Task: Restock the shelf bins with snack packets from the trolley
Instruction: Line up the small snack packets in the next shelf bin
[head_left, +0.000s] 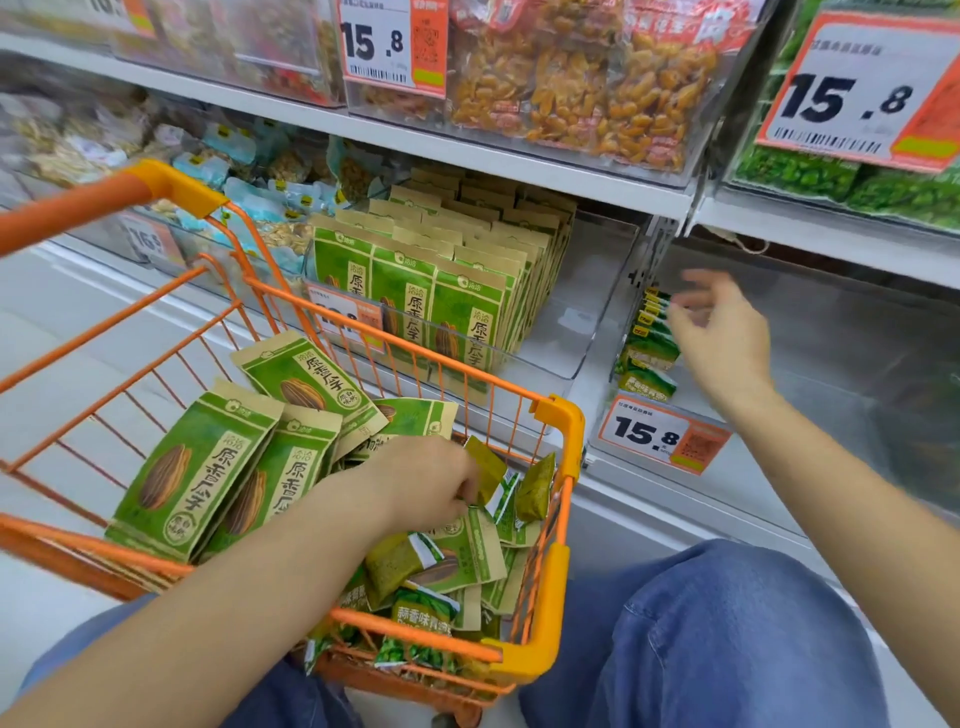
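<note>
Evidently part-done: the clear plastic shelf bin (649, 447) holds few small green snack packets (649, 345), right hand (719, 332) released beside them, left hand (423, 486) fingers grasping more in the well-stocked orange wire trolley (558, 499).

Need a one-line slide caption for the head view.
Left hand picks small green packets from the orange trolley; right hand open beside a clear shelf bin.

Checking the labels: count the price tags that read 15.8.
3. One 15.8 tag hangs on the top bin in the middle, one on the top bin at far right, and one on the low bin beside the trolley. Other tags are blurred or partly hidden.
</note>
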